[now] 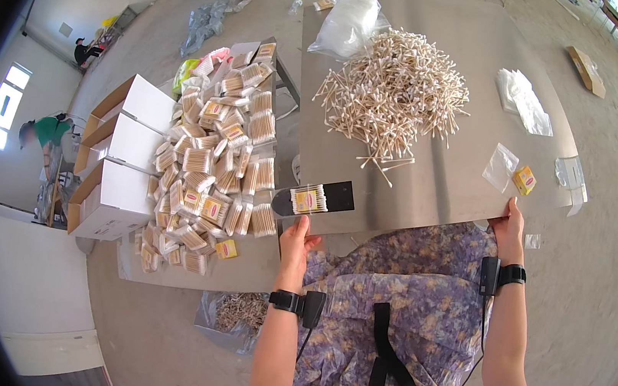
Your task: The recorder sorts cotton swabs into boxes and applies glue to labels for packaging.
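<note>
At the near left corner of the metal table [473,178], my left hand [294,249] is open. Its fingertips reach the table edge just below a clear pack of cotton swabs [309,199] with a yellow label. That pack lies on a black strip [339,196]. My right hand [509,231] rests at the near right edge, also open, one finger stretched onto the tabletop and the thumb apart. Just beyond it are a small yellow card stack [524,180] and a clear plastic bag [500,168]. A big heap of loose cotton swabs [406,89] covers the middle of the table.
Many packed swab bundles [209,161] pile up on a side table at left, beside open white cartons [119,200]. Plastic bags [524,102] lie at far right, and a large clear bag [349,27] sits at the back. Another person [50,132] bends over at far left.
</note>
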A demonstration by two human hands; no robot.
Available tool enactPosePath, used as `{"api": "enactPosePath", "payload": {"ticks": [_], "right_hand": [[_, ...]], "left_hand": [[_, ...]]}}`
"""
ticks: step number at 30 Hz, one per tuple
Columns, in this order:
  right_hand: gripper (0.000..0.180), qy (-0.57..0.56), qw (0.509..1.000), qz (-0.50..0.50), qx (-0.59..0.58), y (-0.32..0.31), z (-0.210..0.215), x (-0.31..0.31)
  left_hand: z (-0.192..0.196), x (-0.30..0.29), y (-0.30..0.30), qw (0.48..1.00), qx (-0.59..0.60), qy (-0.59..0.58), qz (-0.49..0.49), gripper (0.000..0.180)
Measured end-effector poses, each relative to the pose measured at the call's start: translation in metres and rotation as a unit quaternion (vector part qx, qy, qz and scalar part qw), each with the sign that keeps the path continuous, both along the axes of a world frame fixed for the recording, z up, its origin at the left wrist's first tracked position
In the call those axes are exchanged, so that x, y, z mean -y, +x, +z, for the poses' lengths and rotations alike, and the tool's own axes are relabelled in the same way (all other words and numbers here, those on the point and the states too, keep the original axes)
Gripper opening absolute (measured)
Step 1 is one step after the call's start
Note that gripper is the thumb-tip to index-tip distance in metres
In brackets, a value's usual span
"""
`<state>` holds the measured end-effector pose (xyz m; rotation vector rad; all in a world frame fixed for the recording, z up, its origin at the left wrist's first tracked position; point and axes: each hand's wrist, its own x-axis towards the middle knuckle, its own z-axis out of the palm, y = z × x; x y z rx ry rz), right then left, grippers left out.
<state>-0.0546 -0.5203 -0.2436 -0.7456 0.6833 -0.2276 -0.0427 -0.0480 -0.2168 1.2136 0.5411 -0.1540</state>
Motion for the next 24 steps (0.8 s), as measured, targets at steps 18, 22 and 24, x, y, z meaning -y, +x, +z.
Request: {"api": "enactPosePath", "payload": {"ticks": [18,22,24], "right_hand": [[0.035,-0.077,0.989,0.071,-0.101,-0.009,0.047,0.037],[0.035,-0.108,0.983,0.097,-0.116,-0.018,0.046,0.05],[0.036,-0.148,0.971,0.142,-0.121,-0.023,0.052,0.049]], "left_hand": [[0.029,0.025,-0.06,0.994,-0.086,-0.054,0.03,0.032],[0.039,0.032,-0.07,0.992,-0.11,-0.036,0.044,0.033],[0.035,0.029,-0.073,0.996,-0.087,-0.033,0.017,0.031]]}}
